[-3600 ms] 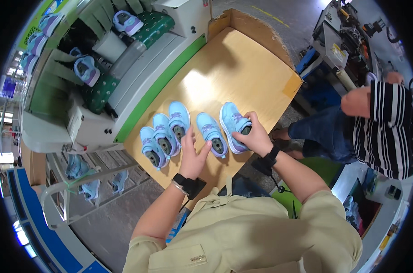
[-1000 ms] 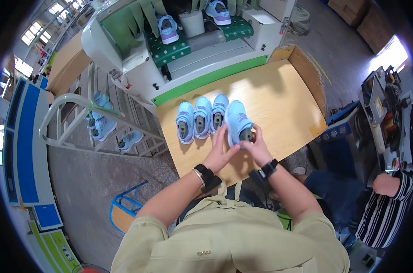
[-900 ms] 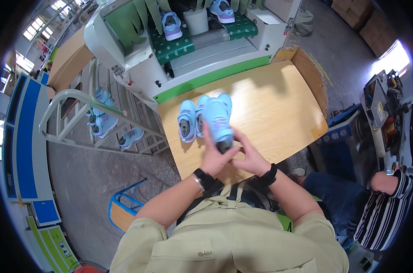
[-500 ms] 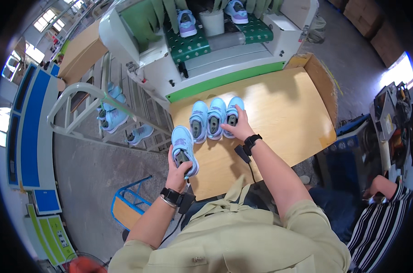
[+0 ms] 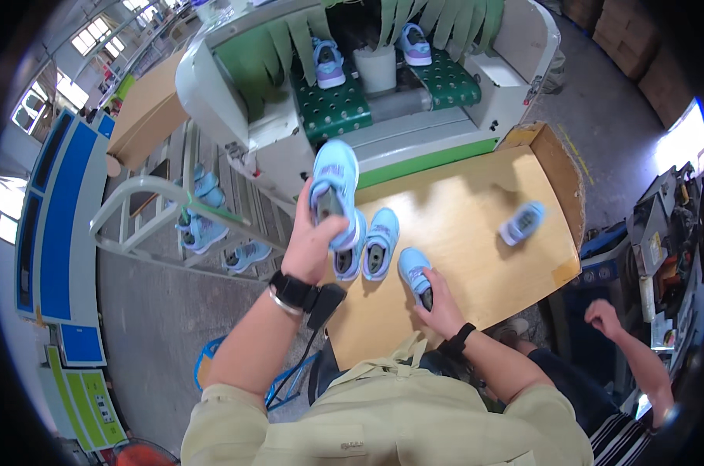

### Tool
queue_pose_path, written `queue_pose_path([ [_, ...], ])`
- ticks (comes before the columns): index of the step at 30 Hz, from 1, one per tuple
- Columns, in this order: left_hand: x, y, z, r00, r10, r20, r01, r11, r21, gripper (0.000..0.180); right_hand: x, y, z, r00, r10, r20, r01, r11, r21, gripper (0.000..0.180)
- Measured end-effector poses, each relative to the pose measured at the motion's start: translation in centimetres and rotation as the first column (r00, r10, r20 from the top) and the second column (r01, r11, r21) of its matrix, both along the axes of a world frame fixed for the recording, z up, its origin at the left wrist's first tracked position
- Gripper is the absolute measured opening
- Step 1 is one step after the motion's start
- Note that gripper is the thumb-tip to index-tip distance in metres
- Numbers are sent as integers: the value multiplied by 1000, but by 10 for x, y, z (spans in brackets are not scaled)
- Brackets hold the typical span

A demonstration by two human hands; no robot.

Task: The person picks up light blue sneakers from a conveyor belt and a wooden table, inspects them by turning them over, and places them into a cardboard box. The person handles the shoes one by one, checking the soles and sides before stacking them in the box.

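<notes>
at the far left stands a tall cabinet (image 5: 49, 256) with blue panels, and below it a green and white panel (image 5: 92, 404) with marks too small for reading. next is a metal rack (image 5: 135, 186), which carries light blue shoes (image 5: 206, 233).

the left hand (image 5: 309, 245) is clamped on a light blue shoe (image 5: 338, 167), its thumb at the opening, and this shoe is raised above the left end of the table (image 5: 476, 264). the wrist wears a black band (image 5: 294, 291). partly covered by the raised shoe, a second shoe (image 5: 348, 264) is on the table. on the chest of the beige shirt (image 5: 461, 412) there is a small badge (image 5: 353, 446), with writing too small to read.

behind the table, a machine with a green belt (image 5: 332, 113) holds two shoes, one at each side of a white bucket (image 5: 375, 68). a third shoe (image 5: 382, 233) is just beside the second one.

the right hand (image 5: 443, 311), well apart from the left, grips a fourth shoe (image 5: 415, 268) at the heel, low over the table; i cannot tell if it touches the wood.

farther right is a blurred shoe (image 5: 521, 224), then a cardboard edge (image 5: 571, 186), and another person's hand (image 5: 603, 318) with curled fingers.
</notes>
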State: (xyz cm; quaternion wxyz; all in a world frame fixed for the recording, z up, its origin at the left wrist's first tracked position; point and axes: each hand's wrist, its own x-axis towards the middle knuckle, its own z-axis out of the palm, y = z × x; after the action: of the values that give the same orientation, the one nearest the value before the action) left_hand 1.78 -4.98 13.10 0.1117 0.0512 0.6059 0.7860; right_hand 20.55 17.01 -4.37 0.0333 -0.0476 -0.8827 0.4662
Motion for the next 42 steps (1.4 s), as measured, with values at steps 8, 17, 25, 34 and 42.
queue_pose_path([
  [8, -165, 79, 16, 964, 166, -209, -213, 950, -229, 65, -83, 60, 92, 966, -245, -84, 206, 924, -322, 74],
  [17, -206, 77, -25, 896, 216, -388, -365, 855, -368, 89, -342, 127, 187, 748, -320, -581, 387, 922, -11, 72],
  [25, -83, 35, -32, 797, -187, -574, -277, 731, -623, 69, -309, 128, 124, 766, -424, -483, 493, 870, 19, 84],
  [34, 9, -8, -191, 983, -173, -69, 76, 711, -699, 76, -124, 170, -33, 654, -738, 166, 739, 577, -348, 95],
  [42, 71, 3, -198, 977, -214, 6, 173, 771, -612, 92, -53, 83, -33, 977, -206, 56, 214, 948, -237, 80],
])
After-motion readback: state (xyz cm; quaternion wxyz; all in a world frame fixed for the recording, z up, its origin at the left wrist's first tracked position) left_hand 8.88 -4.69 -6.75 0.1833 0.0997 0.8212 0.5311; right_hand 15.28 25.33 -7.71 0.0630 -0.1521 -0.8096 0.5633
